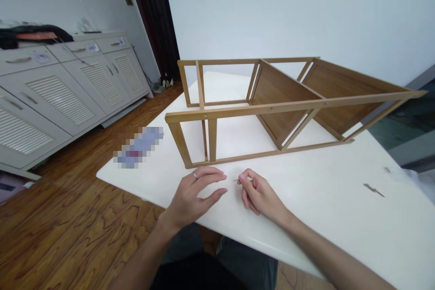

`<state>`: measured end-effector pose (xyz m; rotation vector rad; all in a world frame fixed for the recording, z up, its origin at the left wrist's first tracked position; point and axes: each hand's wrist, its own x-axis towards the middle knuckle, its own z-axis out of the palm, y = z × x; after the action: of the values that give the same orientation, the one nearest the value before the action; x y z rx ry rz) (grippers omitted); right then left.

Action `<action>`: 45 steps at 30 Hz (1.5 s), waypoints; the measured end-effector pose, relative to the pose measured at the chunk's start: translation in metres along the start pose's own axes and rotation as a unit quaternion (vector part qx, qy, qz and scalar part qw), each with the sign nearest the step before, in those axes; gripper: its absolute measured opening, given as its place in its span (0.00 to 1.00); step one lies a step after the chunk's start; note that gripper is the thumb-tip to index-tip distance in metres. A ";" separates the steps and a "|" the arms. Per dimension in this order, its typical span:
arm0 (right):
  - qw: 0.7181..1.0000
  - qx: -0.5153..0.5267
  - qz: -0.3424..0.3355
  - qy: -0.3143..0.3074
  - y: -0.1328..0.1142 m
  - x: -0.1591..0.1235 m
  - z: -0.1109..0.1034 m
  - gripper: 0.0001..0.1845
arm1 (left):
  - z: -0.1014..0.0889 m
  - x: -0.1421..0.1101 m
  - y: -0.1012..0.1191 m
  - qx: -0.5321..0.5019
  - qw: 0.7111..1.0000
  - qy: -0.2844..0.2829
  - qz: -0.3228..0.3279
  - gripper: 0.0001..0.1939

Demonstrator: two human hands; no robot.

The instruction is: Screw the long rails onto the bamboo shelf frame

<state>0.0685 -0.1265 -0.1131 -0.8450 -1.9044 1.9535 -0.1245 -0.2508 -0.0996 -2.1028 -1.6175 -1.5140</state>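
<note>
Between the thumb and forefinger of my right hand [256, 192] is a small, thin screw-like piece [235, 180], its end pointing left. It is too small to make out fully. My left hand [195, 197] faces it, thumb and fingers apart, with nothing in between. Just beyond both hands, a wooden shelf frame [244, 110] lies on its side on the white table [306, 231]. Two panels, a nearer one [278, 99] and one at the right end [343, 93], stand upright across it. Small holes or fittings show along its upper rail.
To the right on the table lie a small metal tool [374, 189] and a tiny piece [387, 170]. A blurred-out flat item [139, 147] is near the left edge. White cabinets [68, 95] line the wall across the wooden floor [102, 222]. Clear plastic [419, 181] sits far right.
</note>
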 end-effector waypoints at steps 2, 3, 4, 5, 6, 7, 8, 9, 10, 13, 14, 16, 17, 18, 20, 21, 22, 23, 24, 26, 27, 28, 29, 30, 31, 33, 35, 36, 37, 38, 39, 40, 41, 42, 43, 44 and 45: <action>0.997 -0.076 -0.029 0.008 0.000 -0.002 0.000 0.27 | -0.025 0.009 0.000 0.052 0.996 0.070 0.029 0.12; 0.993 -0.111 -0.044 0.012 0.001 -0.003 0.000 0.26 | -0.038 0.017 -0.002 0.076 0.990 0.109 0.040 0.12; 0.989 -0.138 -0.058 0.015 0.001 -0.003 0.001 0.26 | -0.051 0.025 -0.003 0.095 0.984 0.145 0.050 0.12; 0.986 -0.153 -0.067 0.019 0.001 -0.003 0.001 0.25 | -0.063 0.036 -0.004 0.118 0.978 0.163 0.048 0.11; 0.984 -0.161 -0.073 0.024 0.000 -0.002 0.001 0.25 | -0.074 0.048 -0.005 0.147 0.976 0.154 0.034 0.11; 0.983 -0.164 -0.075 0.030 0.000 0.000 0.001 0.25 | -0.085 0.061 -0.004 0.175 0.977 0.120 0.019 0.12; 0.983 -0.162 -0.073 0.038 -0.001 0.001 0.001 0.25 | -0.095 0.074 -0.003 0.191 0.977 0.095 0.004 0.12; 0.984 -0.158 -0.071 0.047 -0.001 0.003 0.001 0.25 | -0.104 0.088 0.000 0.205 0.978 0.047 -0.004 0.13; 0.984 -0.152 -0.068 0.058 -0.002 0.005 0.001 0.25 | -0.112 0.100 0.002 0.223 0.975 0.000 -0.012 0.15; 0.985 -0.135 -0.055 0.093 -0.003 0.009 0.001 0.27 | -0.130 0.134 0.006 0.264 0.960 -0.083 -0.038 0.21; 0.985 -0.130 -0.049 0.103 -0.003 0.010 0.001 0.28 | -0.134 0.142 0.005 0.264 0.958 -0.104 -0.045 0.23; 0.985 -0.120 -0.032 0.118 -0.001 0.011 0.000 0.29 | -0.136 0.156 0.000 0.244 0.955 -0.159 -0.061 0.25; 0.985 -0.114 -0.025 0.126 0.000 0.012 0.000 0.30 | -0.136 0.161 -0.002 0.229 0.951 -0.194 -0.073 0.25; 0.985 -0.109 -0.019 0.134 0.002 0.013 -0.001 0.30 | -0.134 0.165 -0.005 0.212 0.946 -0.230 -0.086 0.24; 0.984 -0.100 -0.008 0.149 0.006 0.015 -0.002 0.31 | -0.128 0.170 -0.009 0.179 0.936 -0.285 -0.106 0.21; 0.983 -0.096 -0.005 0.156 0.008 0.016 -0.003 0.32 | -0.124 0.172 -0.009 0.165 0.933 -0.300 -0.111 0.18; 0.983 -0.093 -0.004 0.160 0.009 0.017 -0.004 0.31 | -0.120 0.173 -0.009 0.156 0.933 -0.306 -0.112 0.16; 0.982 -0.092 -0.006 0.164 0.008 0.017 -0.004 0.31 | -0.116 0.173 -0.008 0.153 0.934 -0.304 -0.109 0.14; 0.981 -0.097 -0.017 0.169 0.006 0.017 -0.005 0.29 | -0.113 0.174 -0.007 0.155 0.935 -0.301 -0.107 0.12; 0.968 -0.137 -0.086 0.191 -0.009 0.015 -0.005 0.24 | -0.109 0.174 -0.006 0.157 0.937 -0.297 -0.101 0.09; 0.950 -0.179 -0.146 0.209 -0.021 0.013 -0.004 0.19 | -0.108 0.175 -0.007 0.155 0.937 -0.298 -0.100 0.08; 0.919 -0.235 -0.223 0.225 -0.037 0.012 -0.003 0.13 | -0.107 0.175 -0.008 0.150 0.937 -0.301 -0.097 0.08; 0.872 -0.293 -0.311 0.239 -0.054 0.011 -0.001 0.07 | -0.107 0.176 -0.009 0.144 0.936 -0.306 -0.094 0.07; 0.822 -0.346 -0.372 0.258 -0.073 0.010 0.001 0.03 | -0.107 0.177 -0.011 0.138 0.936 -0.311 -0.093 0.07; 0.770 -0.387 -0.418 0.286 -0.092 0.011 0.004 0.01 | -0.108 0.177 -0.013 0.132 0.936 -0.313 -0.092 0.06; 0.697 -0.430 -0.475 0.322 -0.126 0.015 0.009 0.02 | -0.109 0.178 -0.017 0.118 0.938 -0.315 -0.087 0.06; 0.662 -0.440 -0.501 0.342 -0.150 0.022 0.015 0.02 | -0.109 0.179 -0.020 0.100 0.939 -0.320 -0.076 0.06; 0.651 -0.438 -0.510 0.352 -0.157 0.027 0.018 0.03 | -0.110 0.179 -0.021 0.090 0.940 -0.323 -0.070 0.07; 0.645 -0.436 -0.516 0.356 -0.161 0.031 0.020 0.03 | -0.110 0.180 -0.022 0.081 0.940 -0.326 -0.066 0.07; 0.642 -0.436 -0.521 0.356 -0.162 0.035 0.021 0.03 | -0.111 0.180 -0.023 0.073 0.940 -0.328 -0.063 0.06; 0.641 -0.439 -0.523 0.351 -0.161 0.040 0.022 0.03 | -0.112 0.180 -0.024 0.066 0.939 -0.331 -0.062 0.05; 0.640 -0.446 -0.523 0.344 -0.159 0.043 0.023 0.02 | -0.112 0.181 -0.024 0.060 0.939 -0.332 -0.062 0.04; 0.638 -0.458 -0.520 0.337 -0.156 0.047 0.023 0.02 | -0.113 0.181 -0.024 0.055 0.939 -0.333 -0.062 0.04; 0.633 -0.470 -0.517 0.332 -0.153 0.049 0.024 0.02 | -0.114 0.181 -0.024 0.052 0.940 -0.333 -0.062 0.03; 0.629 -0.480 -0.514 0.331 -0.150 0.051 0.024 0.02 | -0.114 0.180 -0.024 0.050 0.940 -0.332 -0.061 0.03; 0.624 -0.489 -0.514 0.328 -0.147 0.053 0.025 0.01 | -0.115 0.180 -0.024 0.049 0.941 -0.329 -0.061 0.03; 0.619 -0.496 -0.516 0.322 -0.145 0.055 0.025 0.01 | -0.115 0.180 -0.024 0.049 0.942 -0.327 -0.060 0.04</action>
<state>-0.0176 -0.1024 0.0161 -0.3126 -2.0522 -0.1832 -0.2251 -0.1847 0.0787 -2.6593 -1.9799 -0.7471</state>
